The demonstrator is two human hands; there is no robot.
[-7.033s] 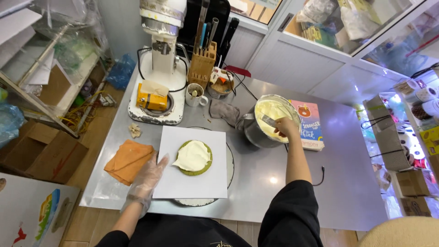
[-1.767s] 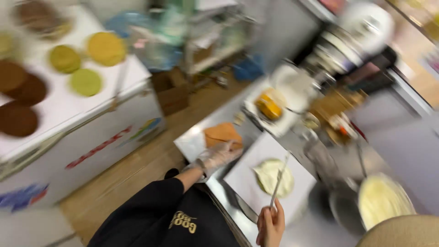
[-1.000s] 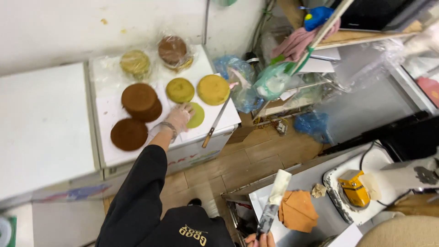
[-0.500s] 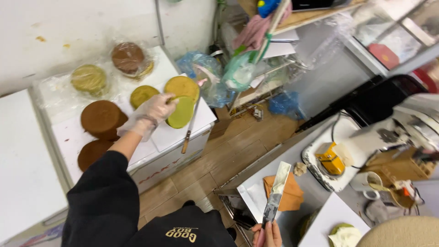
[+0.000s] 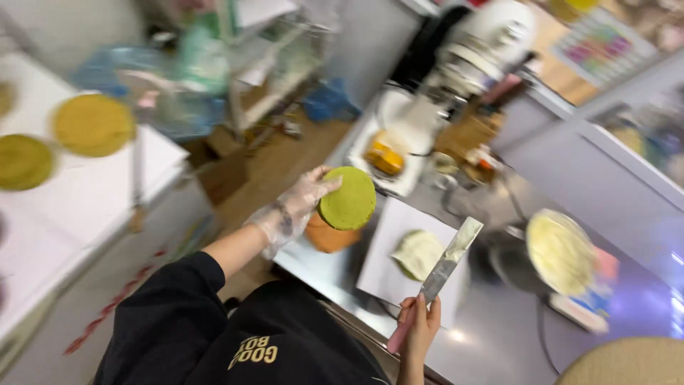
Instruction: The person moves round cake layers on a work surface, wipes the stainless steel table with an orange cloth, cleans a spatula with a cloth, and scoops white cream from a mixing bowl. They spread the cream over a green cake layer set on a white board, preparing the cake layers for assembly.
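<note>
While your gloved left hand (image 5: pixel 298 208) carries a round green cake layer (image 5: pixel 347 199) above the near edge of the steel worktop (image 5: pixel 491 335), its fingers are pinched on the layer's left rim, thumb on top. Your bare right hand (image 5: pixel 419 329) is wrapped around the handle of a cream-smeared palette knife (image 5: pixel 446 262), blade tilted up over the white board (image 5: pixel 381 274), where a cream-covered layer (image 5: pixel 417 254) lies (blurred). Just right stands a bowl of cream (image 5: pixel 559 251).
</note>
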